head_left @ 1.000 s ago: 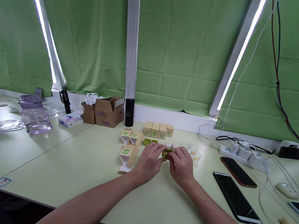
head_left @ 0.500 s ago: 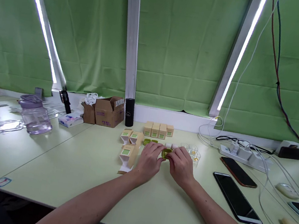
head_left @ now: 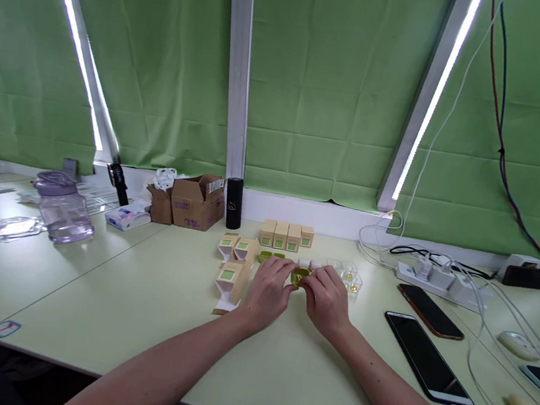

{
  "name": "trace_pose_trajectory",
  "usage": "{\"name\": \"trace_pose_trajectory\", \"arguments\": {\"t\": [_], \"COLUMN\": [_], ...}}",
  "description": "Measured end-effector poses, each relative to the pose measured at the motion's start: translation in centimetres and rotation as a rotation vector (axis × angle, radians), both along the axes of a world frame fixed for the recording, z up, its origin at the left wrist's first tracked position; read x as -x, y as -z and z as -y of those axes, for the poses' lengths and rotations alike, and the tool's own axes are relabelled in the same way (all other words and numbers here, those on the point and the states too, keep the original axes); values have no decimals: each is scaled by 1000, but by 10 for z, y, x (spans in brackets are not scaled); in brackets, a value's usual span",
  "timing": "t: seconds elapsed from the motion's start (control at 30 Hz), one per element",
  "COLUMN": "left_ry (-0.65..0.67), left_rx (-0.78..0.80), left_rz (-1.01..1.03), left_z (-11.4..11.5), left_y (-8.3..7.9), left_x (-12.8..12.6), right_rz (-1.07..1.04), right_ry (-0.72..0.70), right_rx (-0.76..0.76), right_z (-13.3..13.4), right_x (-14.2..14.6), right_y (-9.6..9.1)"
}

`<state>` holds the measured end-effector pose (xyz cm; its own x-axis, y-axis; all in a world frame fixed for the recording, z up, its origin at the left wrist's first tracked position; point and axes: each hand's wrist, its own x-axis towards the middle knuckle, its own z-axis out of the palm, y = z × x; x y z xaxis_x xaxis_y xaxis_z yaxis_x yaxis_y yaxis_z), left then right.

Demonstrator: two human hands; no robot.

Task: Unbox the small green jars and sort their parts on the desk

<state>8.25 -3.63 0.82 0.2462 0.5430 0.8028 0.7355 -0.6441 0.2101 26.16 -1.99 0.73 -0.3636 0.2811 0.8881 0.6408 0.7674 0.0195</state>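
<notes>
My left hand (head_left: 270,290) and my right hand (head_left: 329,300) meet over the table, both closed on a small olive-green cup (head_left: 300,276). Fingers cover its sides, and its hollow faces up toward me. Just behind my left hand lie more green pieces (head_left: 266,256) of similar colour. Small white pieces (head_left: 309,264) show behind the cup, partly hidden by my fingers. To the right of my right hand stand several clear cups (head_left: 349,273), some with gold-coloured bits inside. Opened small cardboard boxes (head_left: 232,274) with green labels lie left of my left hand.
Several closed small boxes (head_left: 287,235) stand in a row behind. A black cylinder (head_left: 234,203), a larger carton (head_left: 198,202) and a purple water bottle (head_left: 64,208) are further left. Phones (head_left: 429,359), cables and a power strip (head_left: 443,287) lie on the right.
The green cup has tilted slightly between my fingers. Both hands stay in nearly the same place.
</notes>
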Motion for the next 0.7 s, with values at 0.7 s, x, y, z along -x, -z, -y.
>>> {"name": "trace_pose_trajectory", "arguments": {"t": [0.7], "left_ry": [-59], "left_rx": [47], "left_rz": [17], "left_z": [1], "left_y": [-3], "left_x": [2], "right_rz": [0], "right_ry": [-16], "right_rx": [-2], "right_z": [2], "right_x": [1], "right_y": [1]}}
